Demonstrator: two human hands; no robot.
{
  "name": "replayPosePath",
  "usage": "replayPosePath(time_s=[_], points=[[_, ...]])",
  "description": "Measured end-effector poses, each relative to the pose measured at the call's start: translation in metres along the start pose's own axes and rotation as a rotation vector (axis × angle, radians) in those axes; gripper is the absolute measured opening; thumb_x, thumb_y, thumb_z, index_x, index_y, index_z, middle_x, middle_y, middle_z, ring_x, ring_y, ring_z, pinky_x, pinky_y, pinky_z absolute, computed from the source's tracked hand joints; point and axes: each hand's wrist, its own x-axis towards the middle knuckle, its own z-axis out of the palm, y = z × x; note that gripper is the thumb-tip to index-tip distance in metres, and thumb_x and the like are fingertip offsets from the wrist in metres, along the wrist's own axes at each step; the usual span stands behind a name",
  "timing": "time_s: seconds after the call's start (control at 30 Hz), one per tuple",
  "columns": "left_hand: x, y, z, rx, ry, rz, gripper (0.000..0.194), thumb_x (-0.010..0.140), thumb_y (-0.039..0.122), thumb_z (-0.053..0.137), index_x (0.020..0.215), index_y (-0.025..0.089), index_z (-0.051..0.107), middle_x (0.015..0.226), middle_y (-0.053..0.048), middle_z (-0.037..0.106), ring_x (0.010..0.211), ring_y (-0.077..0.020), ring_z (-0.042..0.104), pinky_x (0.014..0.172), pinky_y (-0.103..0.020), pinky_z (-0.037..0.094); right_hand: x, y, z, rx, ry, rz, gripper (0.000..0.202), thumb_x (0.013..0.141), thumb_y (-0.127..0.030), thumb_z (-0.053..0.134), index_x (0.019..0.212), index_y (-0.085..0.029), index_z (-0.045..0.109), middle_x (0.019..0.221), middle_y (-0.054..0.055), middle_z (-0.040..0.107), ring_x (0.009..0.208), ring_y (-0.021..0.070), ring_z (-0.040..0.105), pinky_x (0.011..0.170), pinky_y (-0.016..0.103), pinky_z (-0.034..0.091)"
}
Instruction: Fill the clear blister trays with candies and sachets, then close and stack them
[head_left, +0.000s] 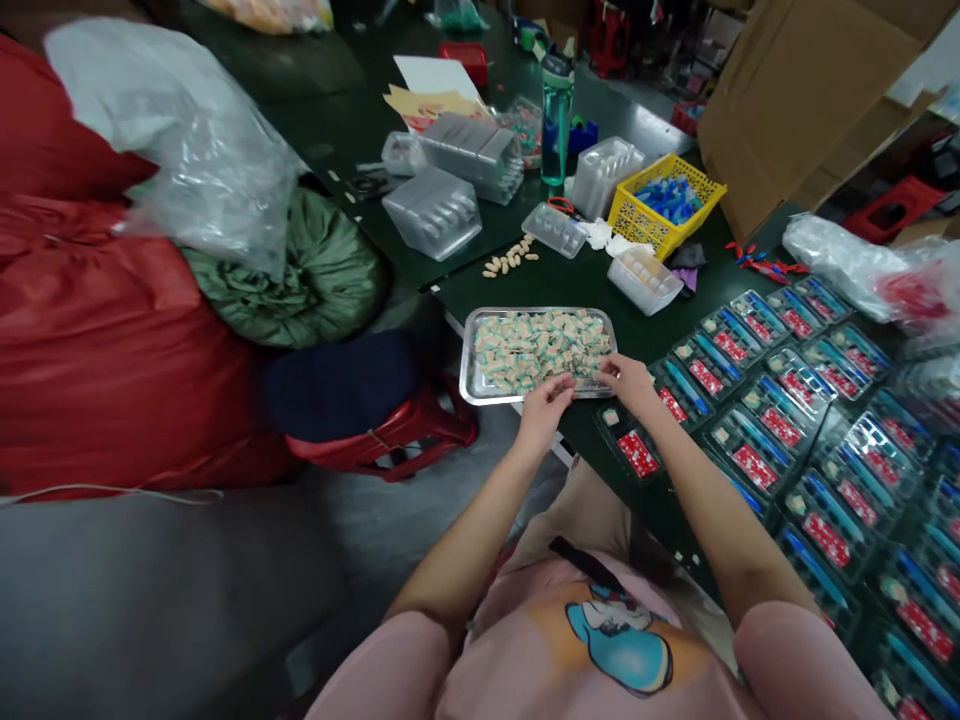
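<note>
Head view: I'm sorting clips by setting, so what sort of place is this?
Likely a packing workshop. Similar plastic packs lie in rows, a metal tray holds many small pieces, and clear plastic shells sit stacked on the table.

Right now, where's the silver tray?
In the head view, the silver tray is just right of centre, at the table edge, by the left hand and right hand.

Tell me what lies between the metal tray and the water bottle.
In the head view, a clear plastic container and an orange handle lie between tray and bottle.
</note>
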Motion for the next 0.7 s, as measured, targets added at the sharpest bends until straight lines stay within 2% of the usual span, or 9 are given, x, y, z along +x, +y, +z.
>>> replayPosePath(time_s=[0.13, 0.2, 0.27, 0.33, 0.4, 0.5, 0.6, 0.7], points=[[0.016, -0.001, 0.006, 0.115, -0.005, 0.060, 0.034, 0.061, 0.022, 0.084, 0.094, 0.017, 0.078, 0.089, -0.005, 0.075, 0.077, -0.0171, 0.065, 0.080, -0.031, 0.050, -0.002, -0.003, 0.014, 0.451, 0.027, 0.057, 0.018, 0.073, -0.032, 0.072, 0.080, -0.019, 0.061, 0.074, -0.001, 0.063, 0.071, 0.0144, 0.059, 0.072, 0.026, 0.047], [0.020, -0.001, 0.008, 0.095, -0.005, 0.061, 0.029, 0.061, 0.024, 0.084, 0.088, 0.017, 0.079, 0.083, -0.004, 0.074, 0.074, -0.0173, 0.065, 0.077, -0.031, 0.050, -0.003, -0.003, 0.021, 0.574, 0.009, 0.074, 0.025, 0.071, -0.038, 0.074, 0.080, -0.019, 0.062, 0.073, -0.002, 0.064, 0.070, 0.0148, 0.060, 0.072, 0.027, 0.049], [0.023, -0.002, 0.007, 0.069, 0.017, 0.057, 0.025, 0.062, 0.027, 0.083, 0.084, 0.016, 0.078, 0.077, -0.003, 0.073, 0.070, -0.0160, 0.063, 0.073, -0.030, 0.049, -0.003, -0.001, 0.025, 0.607, -0.014, 0.061, 0.026, 0.074, -0.042, 0.071, 0.084, -0.019, 0.064, 0.076, 0.000, 0.066, 0.073, 0.0160, 0.062, 0.073, 0.028, 0.050], [0.024, -0.002, 0.004, 0.044, 0.049, 0.053, 0.026, 0.062, 0.029, 0.083, 0.083, 0.015, 0.078, 0.074, -0.002, 0.072, 0.066, -0.0141, 0.061, 0.071, -0.029, 0.048, -0.001, 0.002, 0.025, 0.537, -0.004, 0.034, 0.023, 0.081, -0.041, 0.065, 0.088, -0.019, 0.066, 0.082, 0.003, 0.069, 0.078, 0.0177, 0.065, 0.077, 0.030, 0.051], [0.023, -0.001, 0.001, 0.011, 0.087, 0.046, 0.027, 0.062, 0.030, 0.082, 0.083, 0.015, 0.077, 0.073, -0.001, 0.071, 0.064, -0.0124, 0.061, 0.070, -0.027, 0.048, 0.003, 0.005, 0.022, 0.354, 0.069, -0.005, 0.018, 0.086, -0.034, 0.060, 0.091, -0.019, 0.068, 0.090, 0.006, 0.071, 0.084, 0.0194, 0.065, 0.083, 0.033, 0.051], [0.019, 0.002, -0.002, -0.038, 0.131, 0.028, 0.028, 0.061, 0.031, 0.083, 0.082, 0.015, 0.075, 0.074, 0.000, 0.070, 0.065, -0.0110, 0.062, 0.070, -0.026, 0.048, 0.011, 0.006, 0.022, 0.028, 0.163, -0.108, 0.013, 0.084, -0.021, 0.064, 0.095, -0.019, 0.069, 0.102, 0.009, 0.070, 0.095, 0.0232, 0.064, 0.091, 0.038, 0.050], [0.013, 0.004, -0.003, -0.075, 0.149, -0.002, 0.031, 0.058, 0.032, 0.085, 0.081, 0.015, 0.074, 0.073, 0.000, 0.070, 0.065, -0.0112, 0.063, 0.067, -0.024, 0.047, 0.016, 0.005, 0.028, -0.163, 0.145, -0.179, 0.019, 0.081, -0.015, 0.067, 0.100, -0.018, 0.068, 0.107, 0.012, 0.068, 0.103, 0.0268, 0.061, 0.095, 0.041, 0.049], [0.010, 0.004, -0.003, -0.105, 0.147, -0.031, 0.035, 0.055, 0.033, 0.087, 0.081, 0.015, 0.072, 0.073, 0.000, 0.069, 0.066, -0.0116, 0.064, 0.063, -0.022, 0.045, 0.017, 0.006, 0.033, -0.225, 0.146, -0.203, 0.019, 0.084, -0.014, 0.064, 0.103, -0.017, 0.068, 0.106, 0.013, 0.068, 0.102, 0.0273, 0.061, 0.094, 0.041, 0.049]])
